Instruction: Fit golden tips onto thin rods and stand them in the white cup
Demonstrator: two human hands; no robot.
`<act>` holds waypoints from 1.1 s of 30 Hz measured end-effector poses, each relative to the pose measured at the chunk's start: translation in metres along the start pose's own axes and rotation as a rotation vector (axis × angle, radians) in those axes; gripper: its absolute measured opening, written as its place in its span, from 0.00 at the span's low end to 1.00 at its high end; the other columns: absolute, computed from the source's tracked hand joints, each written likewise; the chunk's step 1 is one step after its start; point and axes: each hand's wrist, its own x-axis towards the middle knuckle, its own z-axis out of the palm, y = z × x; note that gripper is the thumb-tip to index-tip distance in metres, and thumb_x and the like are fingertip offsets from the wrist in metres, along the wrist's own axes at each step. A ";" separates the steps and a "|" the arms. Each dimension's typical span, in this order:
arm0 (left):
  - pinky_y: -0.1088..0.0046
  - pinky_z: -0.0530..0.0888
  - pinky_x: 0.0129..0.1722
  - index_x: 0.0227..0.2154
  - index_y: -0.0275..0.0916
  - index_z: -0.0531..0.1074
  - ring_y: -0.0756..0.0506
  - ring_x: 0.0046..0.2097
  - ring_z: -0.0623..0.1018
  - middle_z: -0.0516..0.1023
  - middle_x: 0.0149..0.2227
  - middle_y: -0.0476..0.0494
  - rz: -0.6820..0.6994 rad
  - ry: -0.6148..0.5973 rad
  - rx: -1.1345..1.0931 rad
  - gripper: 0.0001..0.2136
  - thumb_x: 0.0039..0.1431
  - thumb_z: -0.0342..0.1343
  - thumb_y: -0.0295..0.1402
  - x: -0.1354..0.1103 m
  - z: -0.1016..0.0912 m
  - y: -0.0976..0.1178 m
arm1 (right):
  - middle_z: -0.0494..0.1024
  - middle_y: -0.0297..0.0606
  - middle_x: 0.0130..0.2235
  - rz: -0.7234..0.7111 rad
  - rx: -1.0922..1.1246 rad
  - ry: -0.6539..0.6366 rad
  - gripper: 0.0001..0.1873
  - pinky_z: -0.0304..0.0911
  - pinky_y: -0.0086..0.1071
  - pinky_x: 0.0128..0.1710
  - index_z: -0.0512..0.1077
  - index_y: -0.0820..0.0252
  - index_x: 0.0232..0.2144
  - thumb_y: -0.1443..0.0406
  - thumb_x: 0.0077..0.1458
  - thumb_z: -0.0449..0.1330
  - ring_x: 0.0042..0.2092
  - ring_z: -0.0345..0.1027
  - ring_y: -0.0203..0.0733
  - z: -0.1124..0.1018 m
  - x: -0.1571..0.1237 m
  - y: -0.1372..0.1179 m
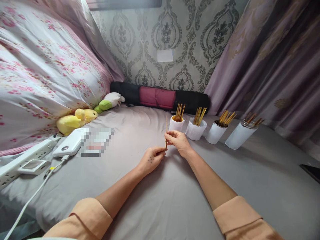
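A thin brown stick (166, 124) stands nearly upright between my hands over the grey sheet. My right hand (179, 142) pinches it around its middle, fingers closed. Lower down, my left hand (152, 159) has its fingertips closed at the stick's bottom end. Just beyond my right hand is a white-wrapped container (176, 124) with yellowish-brown sticks (179, 112) poking out. To its right stand a wider white container (196, 130), a white one with a dark rim (216, 134) and a taller, leaning one (240, 136), all holding similar sticks.
On the left lie a white power bank (71, 143) with a cable, a power strip (27, 158), a blurred-out item (97, 142) and plush toys (72, 121). A black and maroon roll (157, 97) lies along the wall. A dark device (311, 171) is at the right edge.
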 end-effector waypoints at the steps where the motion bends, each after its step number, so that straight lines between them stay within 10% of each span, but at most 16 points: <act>1: 0.77 0.66 0.26 0.37 0.36 0.74 0.51 0.26 0.68 0.72 0.27 0.47 -0.017 -0.003 -0.022 0.14 0.50 0.48 0.33 0.000 0.000 0.002 | 0.71 0.33 0.25 -0.001 -0.001 -0.001 0.16 0.63 0.27 0.24 0.69 0.64 0.29 0.60 0.38 0.63 0.26 0.65 0.32 0.000 0.000 0.000; 33: 0.77 0.70 0.34 0.37 0.30 0.71 0.52 0.33 0.73 0.74 0.36 0.36 -0.383 -0.170 -0.777 0.12 0.47 0.58 0.25 0.002 -0.013 0.001 | 0.73 0.35 0.30 -0.037 0.010 -0.112 0.16 0.65 0.28 0.29 0.71 0.62 0.34 0.60 0.40 0.62 0.29 0.67 0.32 -0.003 -0.001 0.001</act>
